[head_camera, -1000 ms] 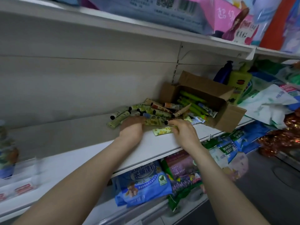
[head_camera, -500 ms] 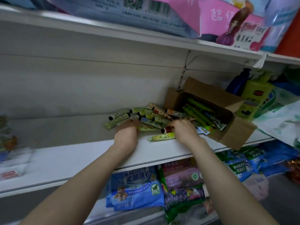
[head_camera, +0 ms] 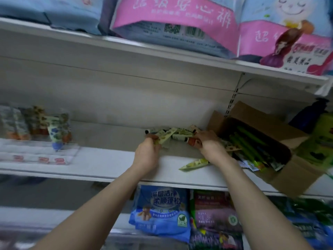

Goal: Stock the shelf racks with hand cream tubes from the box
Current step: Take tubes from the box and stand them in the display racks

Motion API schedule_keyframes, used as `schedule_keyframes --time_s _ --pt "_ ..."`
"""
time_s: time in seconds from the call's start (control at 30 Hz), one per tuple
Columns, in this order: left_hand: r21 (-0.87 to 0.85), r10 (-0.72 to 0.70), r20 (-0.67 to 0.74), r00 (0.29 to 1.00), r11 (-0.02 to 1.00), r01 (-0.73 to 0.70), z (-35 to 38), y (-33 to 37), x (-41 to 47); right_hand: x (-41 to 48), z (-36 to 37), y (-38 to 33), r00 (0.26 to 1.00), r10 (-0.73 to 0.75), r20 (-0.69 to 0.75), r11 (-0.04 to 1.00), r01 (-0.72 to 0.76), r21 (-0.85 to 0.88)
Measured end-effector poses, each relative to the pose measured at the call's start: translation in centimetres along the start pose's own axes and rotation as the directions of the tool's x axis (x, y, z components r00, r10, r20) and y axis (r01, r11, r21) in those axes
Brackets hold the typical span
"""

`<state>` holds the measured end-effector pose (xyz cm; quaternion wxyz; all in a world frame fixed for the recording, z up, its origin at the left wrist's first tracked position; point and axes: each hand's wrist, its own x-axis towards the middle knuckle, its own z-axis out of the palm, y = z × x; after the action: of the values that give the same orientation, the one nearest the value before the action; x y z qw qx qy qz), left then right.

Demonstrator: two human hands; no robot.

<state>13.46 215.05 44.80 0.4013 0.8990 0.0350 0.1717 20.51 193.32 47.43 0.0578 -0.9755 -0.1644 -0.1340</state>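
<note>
A heap of small cream-and-green patterned hand cream tubes [head_camera: 180, 134] lies at the back of the white metal shelf [head_camera: 90, 166], just left of an open brown cardboard box [head_camera: 281, 179] whose mouth faces the camera. The person's left hand [head_camera: 146, 154] curls round one pale, flat-ended tube [head_camera: 164, 137], held tilted at the heap's left edge. The right hand [head_camera: 210, 145] pinches a tube with a reddish-brown cap [head_camera: 191, 141] at the heap's right edge. The hands are apart, with the heap between them. A single patterned tube [head_camera: 195, 164] lies alone near the shelf's front lip, just beside the right wrist. Inside the box I see long plain green tubes [head_camera: 246, 141]. Far left, I make out blurred tubes [head_camera: 54, 129] standing in a clear plastic rack [head_camera: 45, 156]. A blue printed bag [head_camera: 160, 210] sits on the shelf below, and a pink-and-blue soft pack [head_camera: 176, 18] on the one above.
</note>
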Motion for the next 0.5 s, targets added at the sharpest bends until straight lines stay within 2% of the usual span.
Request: schedule_keyframes --time_s 0.1,0.23,0.4,0.5 --pt "-0.103 -0.077 -0.026 0.997 0.992 0.074 -0.6 -0.5 -0.9 0.5 0.7 -0.6 0.990 0.003 -0.142 0.999 -0.009 -0.039" --pt "-0.190 -0.121 -0.055 0.991 0.976 0.108 -1.5 -1.0 -2.1 0.8 1.3 -2.3 0.983 0.005 -0.183 0.999 0.004 0.046" --pt "-0.093 -0.051 -0.067 0.996 0.995 0.044 -2.4 -1.7 -3.4 -0.4 3.3 -3.7 0.927 -0.025 -0.374 0.988 0.080 0.133" --pt "-0.116 -0.066 -0.098 0.993 0.992 0.055 -2.9 -2.1 -3.8 -0.6 2.3 -4.7 0.892 -0.055 -0.448 0.974 0.147 0.172"
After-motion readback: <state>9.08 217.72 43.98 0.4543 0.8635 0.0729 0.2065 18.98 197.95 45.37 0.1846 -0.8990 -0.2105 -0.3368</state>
